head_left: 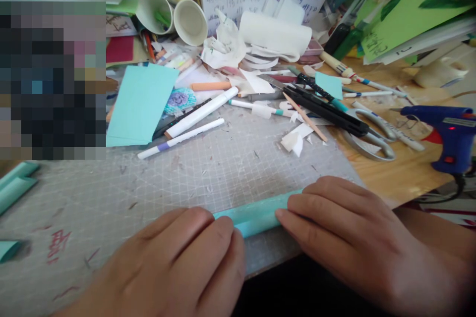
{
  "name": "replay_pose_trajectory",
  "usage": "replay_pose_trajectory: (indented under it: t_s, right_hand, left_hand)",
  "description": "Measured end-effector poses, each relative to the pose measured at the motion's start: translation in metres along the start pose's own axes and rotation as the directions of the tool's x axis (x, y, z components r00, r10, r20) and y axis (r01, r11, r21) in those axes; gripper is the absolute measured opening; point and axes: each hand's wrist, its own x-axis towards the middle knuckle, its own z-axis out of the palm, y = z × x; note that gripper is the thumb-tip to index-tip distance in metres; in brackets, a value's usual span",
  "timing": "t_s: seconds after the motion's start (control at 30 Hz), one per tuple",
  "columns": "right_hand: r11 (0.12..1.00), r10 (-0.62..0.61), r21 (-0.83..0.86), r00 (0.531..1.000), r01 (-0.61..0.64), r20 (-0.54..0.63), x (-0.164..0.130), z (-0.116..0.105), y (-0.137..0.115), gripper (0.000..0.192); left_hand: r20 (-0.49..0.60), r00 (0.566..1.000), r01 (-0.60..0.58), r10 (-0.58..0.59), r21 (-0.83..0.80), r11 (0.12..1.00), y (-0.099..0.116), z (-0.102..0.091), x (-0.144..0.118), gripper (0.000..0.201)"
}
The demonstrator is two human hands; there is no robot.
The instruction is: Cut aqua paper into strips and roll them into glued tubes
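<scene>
A turquoise paper roll (260, 215) lies low over the front edge of the grey cutting mat (148, 183). My left hand (186, 257) is closed on its left end, fingers curled over the top. The right end sits in my right hand (345, 228), with thumb and fingers pressed on it. A lengthwise paper edge shows along the roll between the hands. Both ends of the roll are hidden under my fingers. Other rolled turquoise pieces (17, 185) lie at the far left of the mat, and flat turquoise sheets (143, 104) rest beyond my left hand.
Markers (182, 138), scissors (368, 143), a black utility knife (323, 109) and paper scraps (296, 139) crowd the back. A blue glue gun (446, 133) with a lit red light stands at right. Two paper cups (191, 22) lie tipped behind. A blurred patch covers the upper left.
</scene>
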Motion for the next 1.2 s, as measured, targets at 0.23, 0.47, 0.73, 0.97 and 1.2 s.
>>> replay_pose_trajectory:
  t_s: [0.23, 0.47, 0.73, 0.97, 1.2]
  right_hand:
    - [0.999, 0.041, 0.018, 0.998, -0.042, 0.052, -0.003, 0.006, -0.004, 0.022]
    - [0.997, 0.061, 0.048, 0.994, -0.065, 0.094, 0.0, 0.008, -0.003, 0.025]
    - [0.996, 0.077, 0.041, 0.993, -0.082, 0.094, 0.002, 0.008, 0.0, 0.031]
    - [0.996, 0.079, 0.045, 0.994, -0.083, 0.078, 0.002, 0.011, 0.003, 0.026]
    - [0.997, 0.074, 0.027, 0.995, -0.076, 0.065, 0.003, 0.008, 0.002, 0.031]
  left_hand:
    - [0.052, 0.987, -0.159, 0.154, 0.125, 0.979, -0.003, 0.005, 0.002, 0.028]
    - [-0.024, 0.993, -0.111, 0.115, 0.122, 0.986, 0.0, 0.006, 0.006, 0.028]
    - [-0.024, 1.0, 0.008, -0.007, 0.035, 0.999, 0.004, 0.01, 0.003, 0.03]
    - [-0.006, 0.998, 0.064, -0.064, 0.017, 0.998, 0.003, 0.014, 0.001, 0.031]
    - [0.114, 0.985, 0.131, -0.127, -0.032, 0.991, 0.004, 0.011, 0.004, 0.03]
